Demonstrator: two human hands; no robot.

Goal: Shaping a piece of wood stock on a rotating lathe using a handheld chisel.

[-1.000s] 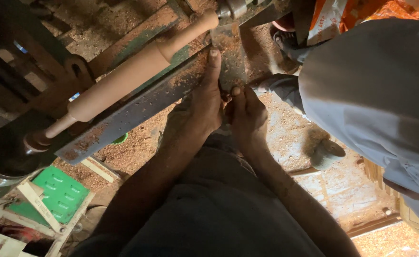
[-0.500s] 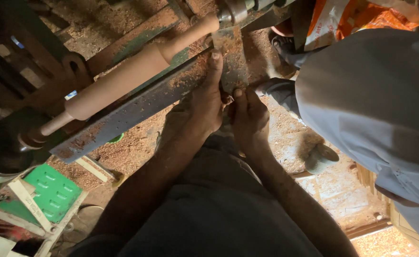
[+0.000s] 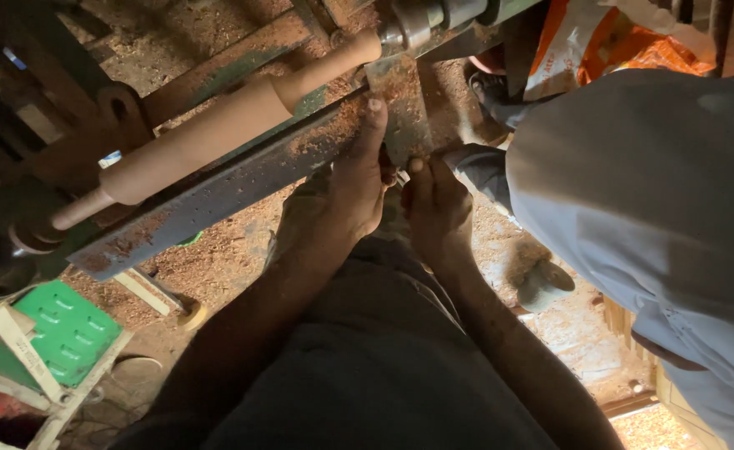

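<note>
A long turned wooden piece (image 3: 217, 137) is mounted on a lathe, its thin end toward the metal centre (image 3: 421, 21) at the top. Below it runs a dusty steel tool rest (image 3: 217, 196). My left hand (image 3: 354, 179) lies on the rest's right end, index finger stretched up onto the metal. My right hand (image 3: 436, 204) is close beside it, fingers closed around a small tool handle that is mostly hidden.
Another person in a grey shirt (image 3: 650, 208) stands at the right, close to my right arm. Sawdust covers the floor. A green crate (image 3: 63, 329) and wooden slats (image 3: 25, 350) lie at lower left. An orange bag (image 3: 634, 46) sits at upper right.
The view has shifted slightly; both hands stay on the tool rest in the same grip. The wooden piece keeps its place on the lathe.
</note>
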